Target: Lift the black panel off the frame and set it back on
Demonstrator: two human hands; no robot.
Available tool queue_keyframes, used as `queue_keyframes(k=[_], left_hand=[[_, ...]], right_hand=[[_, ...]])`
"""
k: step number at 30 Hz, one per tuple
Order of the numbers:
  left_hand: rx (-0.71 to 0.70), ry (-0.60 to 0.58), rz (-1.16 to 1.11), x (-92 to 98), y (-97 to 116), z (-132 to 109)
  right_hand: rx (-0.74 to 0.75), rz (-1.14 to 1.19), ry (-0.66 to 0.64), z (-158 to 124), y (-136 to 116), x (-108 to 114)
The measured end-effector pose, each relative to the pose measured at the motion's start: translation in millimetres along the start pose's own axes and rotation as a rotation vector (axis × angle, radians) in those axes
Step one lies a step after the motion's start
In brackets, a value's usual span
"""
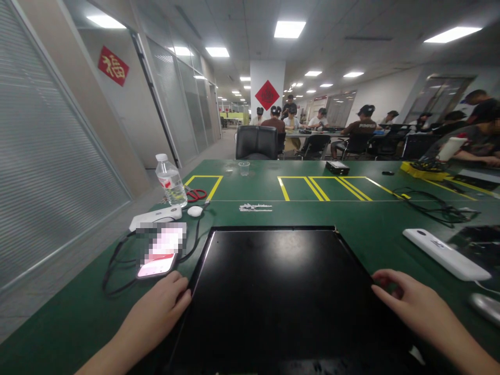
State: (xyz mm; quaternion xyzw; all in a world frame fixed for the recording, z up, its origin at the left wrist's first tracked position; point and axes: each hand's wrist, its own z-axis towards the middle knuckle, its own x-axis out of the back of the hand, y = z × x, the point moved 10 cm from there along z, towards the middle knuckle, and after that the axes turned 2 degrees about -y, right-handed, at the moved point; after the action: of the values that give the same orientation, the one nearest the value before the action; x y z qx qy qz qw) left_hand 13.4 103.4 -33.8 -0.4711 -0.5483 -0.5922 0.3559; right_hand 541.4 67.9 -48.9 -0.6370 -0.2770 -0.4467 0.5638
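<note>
A flat black panel [285,297] in a thin dark frame lies on the green desk [250,190], directly before the person, with a ceiling light mirrored in its upper half; the left hand [166,298] rests at its left edge, fingers curled and thumb beside them; the right hand [408,292] is at the opposite edge, its grip loosely curved, with a narrow gap between thumb and forefinger; whether either grip closes on the frame I cannot tell, as the edges are dark there.

Just beyond the left hand lies a phone [158,266] with its screen lit, partly blurred; behind it are a white power bank [156,216], a small white rounded object [194,211], a clear bottle [172,185] standing upright and red-handled scissors [196,195]; a black cable loops around the phone.

To the right of the right hand lie a long white device [445,254] and a grey mouse [486,308]; farther off, a clear cup [244,168] and a black box [337,167] stand near yellow tape lines [318,188]; people sit at tables in the background.
</note>
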Motion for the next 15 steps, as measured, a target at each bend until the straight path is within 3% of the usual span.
queue_keyframes(k=[7,15], left_hand=[[0.079,0.048,-0.190,13.4,-1,-2],[0.178,0.163,-0.616,18.8,-13,-3]], right_hand=[[0.024,0.020,-0.037,2,4,-12],[0.031,-0.020,-0.040,1,1,-11]])
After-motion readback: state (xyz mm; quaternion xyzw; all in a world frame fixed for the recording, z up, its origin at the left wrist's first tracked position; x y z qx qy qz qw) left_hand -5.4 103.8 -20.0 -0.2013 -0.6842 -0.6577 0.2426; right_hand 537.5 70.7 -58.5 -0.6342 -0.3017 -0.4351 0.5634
